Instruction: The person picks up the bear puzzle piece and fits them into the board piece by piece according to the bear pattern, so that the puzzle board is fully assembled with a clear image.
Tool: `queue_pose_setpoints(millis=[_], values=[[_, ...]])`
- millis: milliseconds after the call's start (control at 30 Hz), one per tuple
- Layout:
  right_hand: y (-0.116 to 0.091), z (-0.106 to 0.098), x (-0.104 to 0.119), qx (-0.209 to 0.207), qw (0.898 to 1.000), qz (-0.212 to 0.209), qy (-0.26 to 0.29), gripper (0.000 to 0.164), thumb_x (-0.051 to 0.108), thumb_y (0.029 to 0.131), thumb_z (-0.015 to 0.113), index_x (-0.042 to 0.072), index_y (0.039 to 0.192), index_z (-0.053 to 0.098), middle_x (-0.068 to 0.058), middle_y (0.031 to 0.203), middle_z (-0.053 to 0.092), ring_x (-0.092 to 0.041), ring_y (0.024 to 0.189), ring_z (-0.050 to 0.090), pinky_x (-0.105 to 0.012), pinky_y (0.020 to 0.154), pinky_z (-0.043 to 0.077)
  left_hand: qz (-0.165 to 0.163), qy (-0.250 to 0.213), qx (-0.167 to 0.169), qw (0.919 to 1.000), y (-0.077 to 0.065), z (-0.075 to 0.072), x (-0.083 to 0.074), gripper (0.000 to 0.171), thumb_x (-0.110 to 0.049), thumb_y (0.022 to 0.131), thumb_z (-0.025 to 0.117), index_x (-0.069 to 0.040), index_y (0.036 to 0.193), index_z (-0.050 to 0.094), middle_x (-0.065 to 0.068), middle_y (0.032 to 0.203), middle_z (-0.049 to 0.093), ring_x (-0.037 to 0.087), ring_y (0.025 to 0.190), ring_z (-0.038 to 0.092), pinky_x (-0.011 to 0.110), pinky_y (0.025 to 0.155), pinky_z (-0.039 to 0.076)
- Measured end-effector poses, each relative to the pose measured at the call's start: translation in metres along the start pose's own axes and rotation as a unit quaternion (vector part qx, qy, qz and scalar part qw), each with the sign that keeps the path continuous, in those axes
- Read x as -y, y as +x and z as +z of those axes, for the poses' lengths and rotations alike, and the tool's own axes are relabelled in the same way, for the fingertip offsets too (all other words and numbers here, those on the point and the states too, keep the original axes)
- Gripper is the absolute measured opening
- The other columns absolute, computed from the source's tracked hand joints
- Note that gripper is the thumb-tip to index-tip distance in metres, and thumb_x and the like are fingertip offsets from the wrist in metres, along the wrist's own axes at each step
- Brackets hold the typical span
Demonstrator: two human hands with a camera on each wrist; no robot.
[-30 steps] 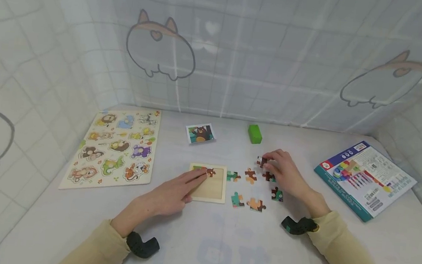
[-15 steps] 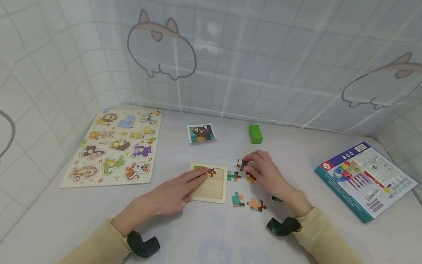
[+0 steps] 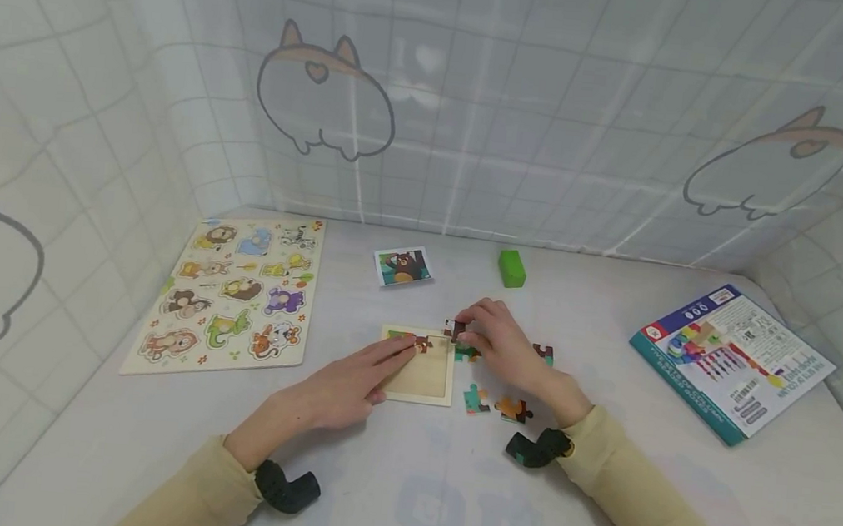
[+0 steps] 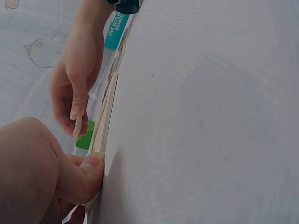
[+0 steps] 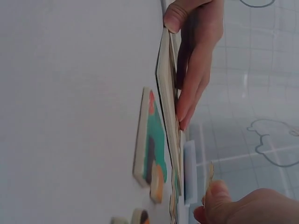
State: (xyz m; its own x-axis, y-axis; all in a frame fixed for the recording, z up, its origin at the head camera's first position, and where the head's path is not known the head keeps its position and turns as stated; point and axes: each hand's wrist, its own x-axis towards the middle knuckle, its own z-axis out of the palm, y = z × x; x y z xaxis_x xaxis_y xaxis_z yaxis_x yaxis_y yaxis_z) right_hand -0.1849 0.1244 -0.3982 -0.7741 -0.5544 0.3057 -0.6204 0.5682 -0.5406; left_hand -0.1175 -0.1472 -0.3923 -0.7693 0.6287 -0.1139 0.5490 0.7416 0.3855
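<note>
My left hand [image 3: 343, 381] lies over the left side of a shallow wooden puzzle tray [image 3: 420, 400], its fingers straight across the top and its thumb at the near edge. A brown bear-patterned piece [image 3: 424, 343] sits in the tray at the upper edge, by my fingertips. Between thumb and fingers, my right hand [image 3: 500, 349] pinches a brown and white jigsaw piece [image 3: 453, 329], raised at the tray's upper right corner. The left wrist view shows this piece [image 4: 77, 129] edge-on. Below the right hand lie a teal piece [image 3: 476, 399] and an orange-brown piece [image 3: 514, 409].
A green piece [image 3: 464, 354] and a dark piece [image 3: 543, 354] are partly covered by the right hand. Behind the tray are a bear picture card [image 3: 403, 267] and a green block [image 3: 512, 268]. An animal puzzle board [image 3: 230, 296] lies left, a boxed bead set [image 3: 733, 357] right.
My right hand has carried the pinched jigsaw piece leftward from the loose pieces to the tray's upper right corner. The left hand has stayed on the tray.
</note>
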Motion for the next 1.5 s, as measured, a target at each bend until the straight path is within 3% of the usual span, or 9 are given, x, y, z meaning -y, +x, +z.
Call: queue_pose_setpoints(millis=[667, 1133, 1500], values=[[0.003, 0.013, 0.005, 0.028, 0.999, 0.0, 0.015, 0.02, 0.014, 0.098, 0.063, 0.005, 0.116, 0.066, -0.005, 0.118, 0.062, -0.021, 0.107, 0.051, -0.039, 0.092, 0.05, 0.006, 0.005, -0.005, 1.0, 0.0, 0.001, 0.0, 0.067, -0.006, 0.097, 0.054, -0.009, 0.158, 0.027, 0.004, 0.166, 0.021, 0.026, 0.151, 0.025, 0.045, 0.121, 0.03], [0.002, 0.017, 0.002, 0.013, 0.999, -0.037, -0.003, 0.019, 0.012, 0.096, 0.066, 0.004, 0.112, 0.068, -0.008, 0.116, 0.062, -0.023, 0.103, 0.051, -0.039, 0.089, 0.049, 0.014, 0.007, -0.006, 0.9999, 0.0, 0.0, -0.002, 0.066, -0.005, 0.097, 0.053, -0.006, 0.158, 0.027, 0.006, 0.167, 0.019, 0.028, 0.152, 0.024, 0.047, 0.121, 0.03], [0.002, 0.019, 0.002, 0.02, 0.999, -0.031, -0.004, 0.018, 0.013, 0.095, 0.067, 0.005, 0.111, 0.069, -0.007, 0.117, 0.062, -0.023, 0.106, 0.051, -0.04, 0.093, 0.05, 0.0, 0.001, 0.001, 1.0, 0.001, -0.001, -0.001, 0.066, -0.007, 0.098, 0.053, -0.008, 0.158, 0.027, 0.005, 0.168, 0.019, 0.025, 0.154, 0.02, 0.046, 0.123, 0.026]])
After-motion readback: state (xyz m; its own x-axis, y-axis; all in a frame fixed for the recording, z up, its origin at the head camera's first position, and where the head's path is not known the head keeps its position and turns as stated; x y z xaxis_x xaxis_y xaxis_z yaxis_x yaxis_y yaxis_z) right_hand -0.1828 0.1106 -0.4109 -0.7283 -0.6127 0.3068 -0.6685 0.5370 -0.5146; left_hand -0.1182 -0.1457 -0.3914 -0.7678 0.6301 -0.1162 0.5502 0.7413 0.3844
